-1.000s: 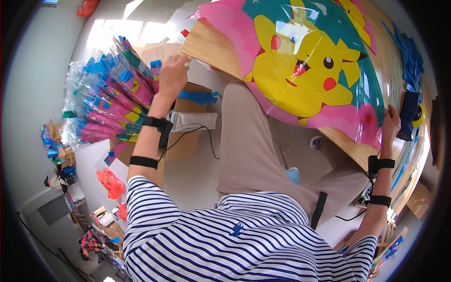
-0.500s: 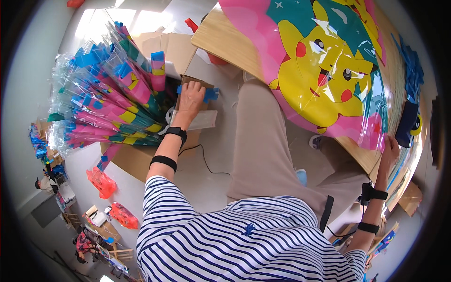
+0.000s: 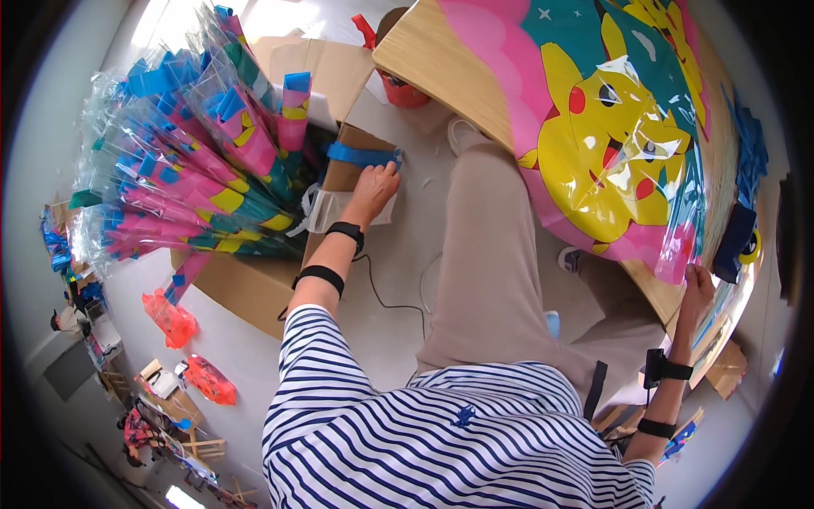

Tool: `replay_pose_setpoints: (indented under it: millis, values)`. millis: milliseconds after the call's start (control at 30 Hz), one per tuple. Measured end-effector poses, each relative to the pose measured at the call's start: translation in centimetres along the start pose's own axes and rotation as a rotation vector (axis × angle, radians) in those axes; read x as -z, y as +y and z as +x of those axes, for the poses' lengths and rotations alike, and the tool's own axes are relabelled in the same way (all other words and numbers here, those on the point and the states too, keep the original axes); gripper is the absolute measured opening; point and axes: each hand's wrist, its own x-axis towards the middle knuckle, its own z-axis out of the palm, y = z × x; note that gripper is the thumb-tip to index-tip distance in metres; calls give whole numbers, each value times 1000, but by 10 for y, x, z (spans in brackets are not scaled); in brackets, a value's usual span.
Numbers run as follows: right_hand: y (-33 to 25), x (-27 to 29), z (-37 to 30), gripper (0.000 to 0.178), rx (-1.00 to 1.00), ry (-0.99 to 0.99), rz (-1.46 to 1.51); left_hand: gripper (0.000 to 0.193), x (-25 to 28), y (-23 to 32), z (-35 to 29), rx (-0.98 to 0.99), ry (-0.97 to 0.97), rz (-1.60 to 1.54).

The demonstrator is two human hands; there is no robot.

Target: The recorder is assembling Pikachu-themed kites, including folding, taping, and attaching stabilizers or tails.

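Note:
My left hand (image 3: 374, 192) is closed, thumb and fingers pinched at the right end of a blue strip (image 3: 352, 155). The strip lies across the top edge of a cardboard box (image 3: 237, 293). Below it, a clear plastic piece (image 3: 331, 209) hangs by the wrist. At the table's right, my right hand (image 3: 697, 290) pinches the lower corner of a shiny printed plastic sheet (image 3: 555, 182). The sheet is pink and teal with a large yellow cartoon figure, spread over the wooden table (image 3: 441, 64). The right fingertips are partly hidden.
Many rolled printed sheets in clear wrap (image 3: 199, 174) stand bunched in the box at left. Blue strips (image 3: 748, 153) hang at the table's far right. A red bucket (image 3: 402, 91) stands behind the table corner. Red plastic bags (image 3: 208, 379) lie on the floor. A cable (image 3: 379, 293) runs beside my left forearm.
My left hand has slid right and toward me along the blue strip, which now shows stretched out flatter. My right hand stays at the sheet's corner. The whole view has shifted slightly.

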Motion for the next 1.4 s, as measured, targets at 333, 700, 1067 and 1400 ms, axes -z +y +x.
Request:
replay_pose_setpoints:
  millis: [333, 700, 1067, 1400]
  values:
    - [26, -4, -5, 20, -53, -9, 58, 27, 61, -23, -11, 342, 500, -52]
    - [34, -2, -5, 22, -8, -48, 93, 25, 30, -101, -78, 1054, 553, -917]
    - [36, -16, -10, 20, -12, -78, 93, 28, -3, -128, -86, 1007, 245, -1147]
    - [51, -9, -10, 20, -32, -100, 132, 35, 1, -119, -72, 1163, 306, -1284]
